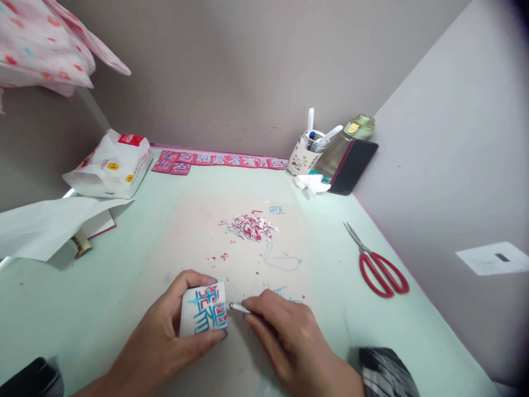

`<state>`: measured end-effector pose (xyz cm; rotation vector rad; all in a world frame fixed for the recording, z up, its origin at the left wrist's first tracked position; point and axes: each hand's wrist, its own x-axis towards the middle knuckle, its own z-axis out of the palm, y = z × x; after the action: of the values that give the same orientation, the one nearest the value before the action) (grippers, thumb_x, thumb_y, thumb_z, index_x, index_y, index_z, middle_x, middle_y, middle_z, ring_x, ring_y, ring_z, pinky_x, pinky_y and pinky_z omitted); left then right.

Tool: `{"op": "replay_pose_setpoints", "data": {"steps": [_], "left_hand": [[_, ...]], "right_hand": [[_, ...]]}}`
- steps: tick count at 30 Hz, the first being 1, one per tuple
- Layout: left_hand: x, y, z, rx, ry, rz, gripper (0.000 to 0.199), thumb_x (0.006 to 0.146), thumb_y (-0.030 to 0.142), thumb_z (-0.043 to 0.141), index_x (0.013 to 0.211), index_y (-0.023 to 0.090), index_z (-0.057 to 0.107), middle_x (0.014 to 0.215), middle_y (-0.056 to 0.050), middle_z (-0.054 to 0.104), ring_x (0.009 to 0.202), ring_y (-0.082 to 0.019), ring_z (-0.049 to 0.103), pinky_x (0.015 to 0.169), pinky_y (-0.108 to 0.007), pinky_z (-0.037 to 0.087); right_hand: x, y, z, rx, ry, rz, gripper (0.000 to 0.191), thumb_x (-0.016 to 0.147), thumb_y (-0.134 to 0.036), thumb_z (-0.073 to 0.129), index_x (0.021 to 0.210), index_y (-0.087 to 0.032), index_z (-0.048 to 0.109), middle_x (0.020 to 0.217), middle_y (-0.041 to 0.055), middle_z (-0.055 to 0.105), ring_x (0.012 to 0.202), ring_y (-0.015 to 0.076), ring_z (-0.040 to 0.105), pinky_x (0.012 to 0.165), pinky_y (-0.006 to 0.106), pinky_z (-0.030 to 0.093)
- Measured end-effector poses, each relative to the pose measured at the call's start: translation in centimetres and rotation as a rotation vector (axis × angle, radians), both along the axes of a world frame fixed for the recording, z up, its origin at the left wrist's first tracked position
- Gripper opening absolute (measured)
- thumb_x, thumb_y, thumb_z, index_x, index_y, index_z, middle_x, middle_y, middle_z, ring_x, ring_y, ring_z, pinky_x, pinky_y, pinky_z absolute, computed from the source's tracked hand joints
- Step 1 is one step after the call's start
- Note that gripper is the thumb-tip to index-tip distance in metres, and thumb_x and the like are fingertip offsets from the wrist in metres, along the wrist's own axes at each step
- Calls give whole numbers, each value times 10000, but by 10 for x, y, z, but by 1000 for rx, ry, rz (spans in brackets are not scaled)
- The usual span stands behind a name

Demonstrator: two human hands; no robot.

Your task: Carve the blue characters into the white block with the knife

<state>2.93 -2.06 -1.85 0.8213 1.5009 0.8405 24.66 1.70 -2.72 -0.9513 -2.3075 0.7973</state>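
Observation:
My left hand (163,325) grips a small square white block (189,315) by its edges, thumb along the near side and fingers along the far side. Blue strokes form characters on its face, with red showing between some of them, mostly at the right. My right hand (287,328) pinches a slim silver-coloured carving tool (239,308), its tip pointing left at the block's right edge. Whether the tip touches the block I cannot tell. Beyond both hands lies a heap of red and white shavings (253,226), with a few loose bits scattered nearer.
Red tiles with pale characters (219,159) line the back edge. Red-handled scissors (378,270) lie at right. A jar of pens (308,154), green-lidded bottle (359,127), dark phone (354,165) and crumpled tissue (312,183) stand back right; a tissue pack (113,165) sits back left.

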Motion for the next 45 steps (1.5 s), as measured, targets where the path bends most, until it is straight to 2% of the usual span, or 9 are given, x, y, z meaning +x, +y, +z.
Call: {"op": "replay_pose_setpoints", "data": {"steps": [11,19,26,32,34,37,40,43,45], "left_hand": [[4,-4,-3,-18,-66,-41,483,633,361,823,1033,262,572,758,83,643,695,-163,581,655,-261,438],[0,-3,-2,-5,-96,-18,529,656,426,865,1068,267,573,768,66,651,715,-184,604,672,-276,451],[-1,-3,-1,12,-104,5,570,654,436,889,1086,273,555,775,65,669,710,-176,612,675,-265,466],[-4,-1,-3,93,129,41,511,677,424,840,1096,285,583,969,27,704,872,-234,673,775,-309,530],[-7,2,-8,164,244,-23,418,722,424,805,1075,285,628,1022,6,699,932,-258,669,827,-343,534],[-15,7,-21,367,435,-183,307,781,390,771,1066,294,709,1123,-33,693,1095,-310,633,975,-421,514],[-22,9,-36,497,593,-301,372,776,380,801,1137,318,741,1206,-51,686,1197,-349,591,1059,-479,485],[-28,7,-44,530,663,-335,477,749,375,832,1212,346,717,1236,-34,677,1195,-351,590,1051,-480,484],[-30,6,-45,540,678,-338,458,772,371,810,1218,350,708,1233,-23,672,1184,-341,594,1033,-469,485]], "right_hand": [[2,4,-4,13,8,-42,225,1095,-224,462,1061,-176,679,823,39,704,692,153,655,623,265,481],[2,15,3,-162,190,-200,160,1006,-216,569,960,-181,719,781,23,721,647,134,622,588,247,476],[1,10,9,-283,226,-156,156,1012,-223,585,959,-189,728,806,11,725,681,129,624,612,235,476],[6,12,7,-196,116,-76,126,1046,-201,568,1062,-208,693,913,17,737,778,140,666,714,248,509],[7,14,7,-137,70,-58,147,1058,-200,542,1068,-200,689,908,28,708,766,144,657,695,252,505],[8,17,6,-85,-10,-28,193,1069,-203,511,1056,-182,702,890,42,669,734,150,637,654,259,495],[8,17,5,-23,-87,11,223,1079,-214,503,1063,-172,722,880,58,670,762,173,635,661,277,501],[9,17,4,24,-135,53,241,1091,-209,487,1077,-162,723,854,62,674,768,187,625,653,291,495],[9,17,4,41,-151,71,245,1096,-205,478,1073,-162,718,845,60,672,756,187,614,643,295,488]]}}
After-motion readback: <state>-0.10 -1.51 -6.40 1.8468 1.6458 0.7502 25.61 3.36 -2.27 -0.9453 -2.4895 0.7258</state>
